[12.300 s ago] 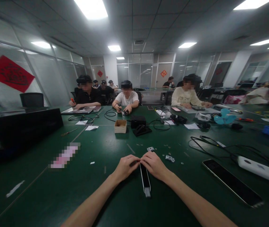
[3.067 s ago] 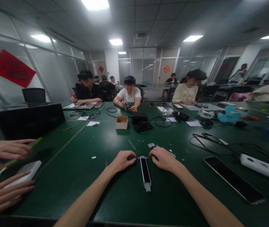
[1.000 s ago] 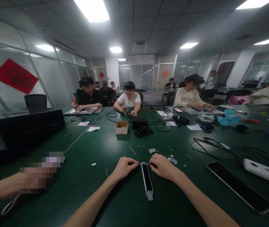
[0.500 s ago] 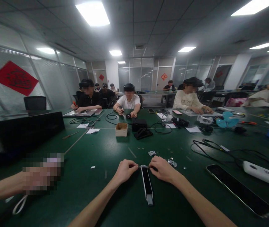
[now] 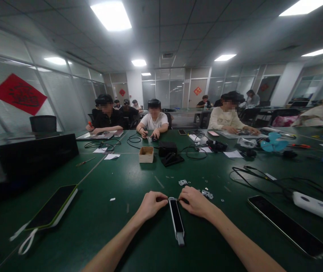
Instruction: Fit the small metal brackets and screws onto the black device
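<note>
A slim white device [image 5: 176, 218] with a long dark face and a grey tab at its near end lies on the green table in front of me. My left hand [image 5: 152, 202] is at the left of its far end, thumb and fingers pinched together. On the other side, my right hand [image 5: 192, 199] has its fingers curled in at the same end. Whatever sits between the fingertips is too small to make out. Just beyond my right hand are small metal plates [image 5: 207, 194] and several tiny rings.
To the left lies a phone [image 5: 53, 207] with a white strap; another phone [image 5: 288, 226] is at the right, beside a white power strip [image 5: 319, 207] and black cables. Farther off stand a small box [image 5: 146, 155] and a black case [image 5: 167, 149]. People sit across the table.
Another person's arm, over the left phone before, is gone from view, and that phone now shows fully. My hands and the slim device have hardly moved.
</note>
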A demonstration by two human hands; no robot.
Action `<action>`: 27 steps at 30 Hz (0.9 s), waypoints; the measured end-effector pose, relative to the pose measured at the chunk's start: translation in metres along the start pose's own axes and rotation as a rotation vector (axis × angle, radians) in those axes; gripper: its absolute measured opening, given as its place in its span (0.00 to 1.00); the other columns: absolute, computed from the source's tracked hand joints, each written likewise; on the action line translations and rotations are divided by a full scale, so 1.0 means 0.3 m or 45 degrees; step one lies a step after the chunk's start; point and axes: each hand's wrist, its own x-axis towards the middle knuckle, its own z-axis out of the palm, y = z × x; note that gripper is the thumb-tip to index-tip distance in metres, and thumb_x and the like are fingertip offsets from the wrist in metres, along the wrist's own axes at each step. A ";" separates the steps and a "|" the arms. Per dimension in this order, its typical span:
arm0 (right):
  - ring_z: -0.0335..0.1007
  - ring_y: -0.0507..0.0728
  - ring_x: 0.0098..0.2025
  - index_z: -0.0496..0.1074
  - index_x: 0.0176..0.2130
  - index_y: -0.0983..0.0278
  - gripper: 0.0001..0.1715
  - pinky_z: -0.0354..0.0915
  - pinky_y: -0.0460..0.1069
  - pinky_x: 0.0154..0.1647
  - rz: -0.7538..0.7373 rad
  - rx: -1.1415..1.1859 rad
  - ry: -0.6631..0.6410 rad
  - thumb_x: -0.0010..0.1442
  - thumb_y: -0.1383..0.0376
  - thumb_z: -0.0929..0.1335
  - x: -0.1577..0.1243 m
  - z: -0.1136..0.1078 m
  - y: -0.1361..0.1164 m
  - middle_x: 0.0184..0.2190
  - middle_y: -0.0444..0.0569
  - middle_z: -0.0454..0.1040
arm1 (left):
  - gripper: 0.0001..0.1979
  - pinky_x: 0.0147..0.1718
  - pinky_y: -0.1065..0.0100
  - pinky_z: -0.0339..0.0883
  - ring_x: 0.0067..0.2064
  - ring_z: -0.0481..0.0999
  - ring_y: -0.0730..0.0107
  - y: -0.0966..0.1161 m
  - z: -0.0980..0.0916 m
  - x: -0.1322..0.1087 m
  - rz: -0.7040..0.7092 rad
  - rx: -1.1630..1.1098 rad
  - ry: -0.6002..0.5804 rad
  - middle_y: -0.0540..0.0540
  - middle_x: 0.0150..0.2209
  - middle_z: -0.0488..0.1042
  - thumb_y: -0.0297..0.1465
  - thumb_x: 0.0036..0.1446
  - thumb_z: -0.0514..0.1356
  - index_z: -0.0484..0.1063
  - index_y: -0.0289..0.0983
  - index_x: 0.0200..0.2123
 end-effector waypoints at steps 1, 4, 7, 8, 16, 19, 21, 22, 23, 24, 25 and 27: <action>0.63 0.55 0.36 0.73 0.36 0.64 0.11 0.62 0.50 0.37 -0.001 -0.002 0.006 0.60 0.65 0.62 0.000 0.003 0.003 0.35 0.49 0.70 | 0.12 0.38 0.72 0.65 0.37 0.75 0.68 -0.001 0.001 0.002 -0.003 -0.005 0.009 0.50 0.36 0.78 0.34 0.53 0.59 0.76 0.37 0.39; 0.63 0.55 0.36 0.73 0.36 0.64 0.11 0.61 0.50 0.38 -0.018 -0.021 0.022 0.60 0.66 0.62 0.003 0.012 0.013 0.34 0.49 0.70 | 0.10 0.35 0.72 0.66 0.35 0.76 0.69 -0.006 0.008 0.006 -0.022 -0.025 0.048 0.50 0.33 0.78 0.32 0.50 0.60 0.75 0.36 0.37; 0.63 0.55 0.37 0.73 0.36 0.64 0.11 0.61 0.50 0.39 -0.045 -0.040 0.030 0.60 0.66 0.62 0.006 0.016 0.017 0.33 0.49 0.71 | 0.08 0.33 0.73 0.66 0.34 0.76 0.69 -0.008 0.015 0.008 -0.034 -0.034 0.045 0.49 0.32 0.78 0.32 0.51 0.59 0.75 0.36 0.34; 0.63 0.55 0.37 0.73 0.35 0.64 0.11 0.61 0.50 0.39 -0.049 -0.043 0.032 0.60 0.66 0.62 0.007 0.017 0.018 0.33 0.50 0.71 | 0.08 0.33 0.73 0.66 0.33 0.76 0.69 -0.008 0.016 0.008 -0.040 -0.033 0.044 0.49 0.32 0.78 0.32 0.51 0.59 0.75 0.35 0.33; 0.64 0.56 0.37 0.74 0.36 0.64 0.12 0.60 0.50 0.39 -0.030 -0.010 0.029 0.60 0.65 0.62 0.001 0.006 0.011 0.34 0.50 0.71 | 0.09 0.33 0.72 0.67 0.34 0.76 0.69 -0.006 0.015 0.005 -0.023 -0.025 0.068 0.48 0.32 0.78 0.33 0.51 0.58 0.75 0.35 0.33; 0.64 0.56 0.36 0.74 0.35 0.64 0.11 0.60 0.50 0.38 -0.033 -0.013 0.038 0.60 0.66 0.62 -0.002 0.002 0.008 0.34 0.50 0.71 | 0.09 0.33 0.72 0.66 0.33 0.76 0.69 -0.006 0.015 0.004 -0.015 -0.014 0.077 0.48 0.31 0.78 0.33 0.51 0.59 0.75 0.35 0.33; 0.64 0.56 0.36 0.74 0.35 0.64 0.11 0.60 0.50 0.38 -0.032 -0.017 0.038 0.60 0.66 0.62 -0.001 0.003 0.009 0.34 0.50 0.71 | 0.09 0.32 0.73 0.66 0.33 0.75 0.69 -0.006 0.017 0.004 -0.009 -0.007 0.081 0.49 0.31 0.78 0.33 0.51 0.59 0.75 0.35 0.33; 0.64 0.55 0.36 0.74 0.35 0.64 0.11 0.60 0.50 0.38 -0.030 -0.017 0.037 0.60 0.66 0.62 0.000 0.005 0.011 0.34 0.50 0.71 | 0.08 0.32 0.73 0.66 0.32 0.75 0.69 -0.006 0.017 0.005 -0.004 -0.006 0.082 0.49 0.31 0.78 0.33 0.51 0.59 0.75 0.35 0.33; 0.64 0.55 0.36 0.74 0.35 0.64 0.11 0.60 0.50 0.38 -0.031 -0.014 0.036 0.60 0.65 0.62 0.000 0.009 0.014 0.34 0.50 0.71 | 0.08 0.32 0.72 0.66 0.33 0.75 0.70 -0.006 0.018 0.005 0.002 -0.006 0.083 0.49 0.31 0.78 0.32 0.51 0.59 0.75 0.35 0.33; 0.64 0.55 0.36 0.74 0.35 0.64 0.11 0.60 0.50 0.37 -0.037 -0.011 0.036 0.60 0.65 0.62 0.001 0.013 0.018 0.34 0.50 0.71 | 0.08 0.33 0.72 0.66 0.33 0.75 0.70 -0.006 0.018 0.005 0.008 -0.007 0.083 0.49 0.31 0.77 0.32 0.51 0.59 0.75 0.35 0.33; 0.64 0.55 0.36 0.74 0.36 0.64 0.11 0.60 0.50 0.38 -0.047 -0.010 0.040 0.60 0.65 0.62 0.002 0.017 0.022 0.34 0.50 0.71 | 0.08 0.33 0.72 0.66 0.33 0.75 0.70 -0.006 0.018 0.005 0.012 -0.006 0.083 0.49 0.31 0.77 0.32 0.51 0.59 0.75 0.35 0.32; 0.64 0.55 0.37 0.73 0.36 0.64 0.11 0.60 0.51 0.39 -0.070 -0.014 0.051 0.60 0.65 0.62 0.004 0.027 0.032 0.34 0.49 0.70 | 0.08 0.33 0.72 0.66 0.33 0.75 0.70 -0.005 0.019 0.006 0.015 -0.003 0.086 0.49 0.31 0.77 0.32 0.51 0.59 0.75 0.35 0.32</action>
